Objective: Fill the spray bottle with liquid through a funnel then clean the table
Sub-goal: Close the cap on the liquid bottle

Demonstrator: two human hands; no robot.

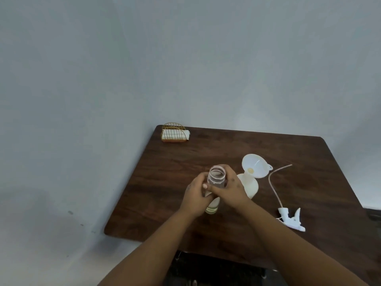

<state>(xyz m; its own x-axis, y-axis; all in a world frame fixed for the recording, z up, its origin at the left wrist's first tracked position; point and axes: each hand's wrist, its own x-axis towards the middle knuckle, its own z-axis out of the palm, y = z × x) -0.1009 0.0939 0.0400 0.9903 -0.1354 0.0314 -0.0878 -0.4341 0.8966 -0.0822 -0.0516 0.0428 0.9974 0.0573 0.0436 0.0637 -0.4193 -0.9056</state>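
Head view: both hands, left hand [195, 200] and right hand [228, 189], grasp the uncapped clear bottle [216, 179] upright at mid-table [175, 172]; likely light, rigid, smooth plastic, best held round its body below the threaded neck.

Both hands wrapped around one clear bottle, forearms reaching forward

The person's two bare forearms come up from the bottom edge and angle inward until the hands meet in front of the body. The left hand [195, 198] grips the middle of the clear bottle [214, 188] from its left side, fingers curled round it and the thumb lying across the front with its nail showing. The right hand [228, 188] holds the bottle from the right, back of the hand turned up, fingers curled behind the neck just under the open mouth. The two hands touch each other at the front of the bottle.
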